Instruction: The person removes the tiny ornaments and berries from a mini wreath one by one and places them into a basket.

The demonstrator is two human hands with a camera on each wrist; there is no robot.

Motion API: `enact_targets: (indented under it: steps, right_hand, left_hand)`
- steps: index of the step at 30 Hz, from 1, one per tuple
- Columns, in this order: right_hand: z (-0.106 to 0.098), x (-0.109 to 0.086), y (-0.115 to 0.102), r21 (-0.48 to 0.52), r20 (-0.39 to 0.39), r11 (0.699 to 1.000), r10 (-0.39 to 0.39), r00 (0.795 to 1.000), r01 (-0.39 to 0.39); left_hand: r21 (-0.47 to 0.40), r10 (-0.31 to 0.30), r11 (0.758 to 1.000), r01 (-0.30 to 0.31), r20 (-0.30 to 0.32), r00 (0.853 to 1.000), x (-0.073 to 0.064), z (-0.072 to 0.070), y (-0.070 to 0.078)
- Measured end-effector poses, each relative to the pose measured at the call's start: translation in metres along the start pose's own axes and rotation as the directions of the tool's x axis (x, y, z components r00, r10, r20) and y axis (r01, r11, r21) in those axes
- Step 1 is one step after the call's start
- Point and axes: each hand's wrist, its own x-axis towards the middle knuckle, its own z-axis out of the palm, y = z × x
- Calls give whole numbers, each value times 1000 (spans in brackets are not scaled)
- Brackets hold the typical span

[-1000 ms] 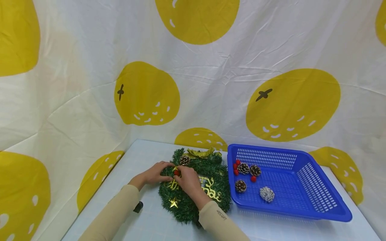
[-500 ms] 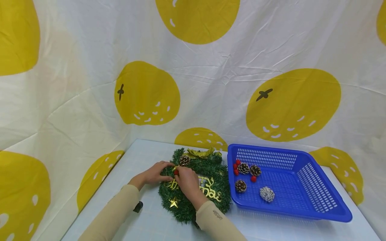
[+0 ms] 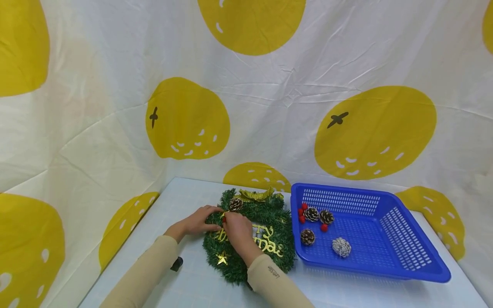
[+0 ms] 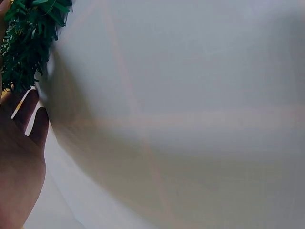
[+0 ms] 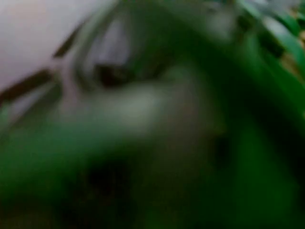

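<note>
A green Christmas wreath (image 3: 246, 267) with gold lettering lies on the table. My left hand (image 3: 198, 220) holds its left side, thumb and fingers spread about the greenery (image 4: 28, 43). My right hand (image 3: 239, 231) reaches over the lettering and pinches a small red berry (image 3: 224, 219) against the wreath's upper left; the fingers hide most of it. Just above the right hand sits a pinecone (image 3: 236, 204), and a gold bow (image 3: 256, 196) tops the wreath. A gold star (image 3: 222, 258) is at lower left. Blurred green needles (image 5: 257, 157) fill most of the right wrist view.
A blue basket (image 3: 369, 269) stands right beside the wreath. In it are several red berries (image 3: 301, 212), brown pinecones (image 3: 307, 237) and a whitish pinecone (image 3: 341, 247). A small black object (image 3: 176, 264) lies by the left forearm. A fruit-print curtain (image 3: 269, 128) hangs behind the table.
My right hand has shifted slightly left, covering more of the red berry, and its forearm has swung a little left. The left hand stays in place.
</note>
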Motion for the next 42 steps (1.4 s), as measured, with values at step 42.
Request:
enact_targets:
  steps: [42]
  right_hand:
    - [-5, -3, 9, 270, -108, 963, 15, 994, 14]
  left_hand:
    - [17, -46, 999, 46, 13, 999, 0, 1, -2]
